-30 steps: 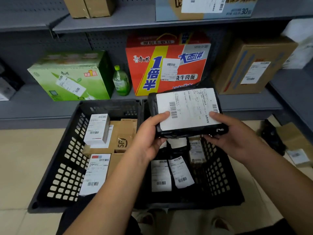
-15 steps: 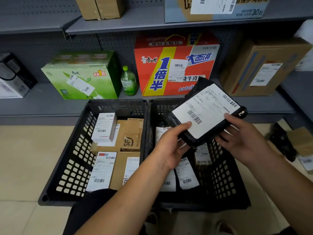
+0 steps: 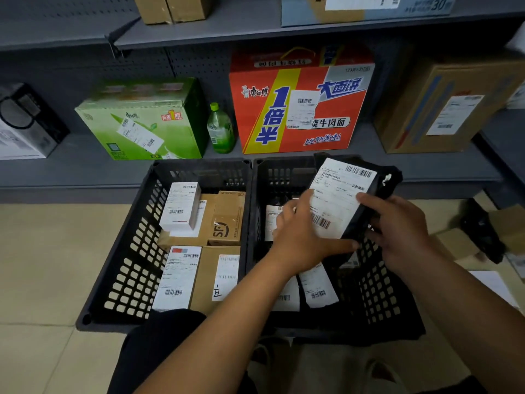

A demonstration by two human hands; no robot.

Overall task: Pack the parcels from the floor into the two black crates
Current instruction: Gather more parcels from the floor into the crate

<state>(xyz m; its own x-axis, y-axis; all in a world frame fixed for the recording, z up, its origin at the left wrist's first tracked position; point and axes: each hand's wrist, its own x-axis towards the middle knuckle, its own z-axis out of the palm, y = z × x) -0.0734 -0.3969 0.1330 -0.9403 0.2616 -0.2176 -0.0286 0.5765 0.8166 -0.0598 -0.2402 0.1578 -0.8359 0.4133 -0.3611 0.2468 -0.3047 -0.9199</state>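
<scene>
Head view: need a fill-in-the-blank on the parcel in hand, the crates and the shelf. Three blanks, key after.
1. The left hand and right hand hold a black parcel whose label is ____.
2. That parcel is over the right crate; the box marked SF lies in the crate on the person's ____.
3. The bottle on the shelf, between the green carton and the red carton, is ____ in colour.

Missing words: white; left; green.

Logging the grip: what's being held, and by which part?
The black parcel: the left hand grips its lower-left edge, the right hand its right edge.
</scene>
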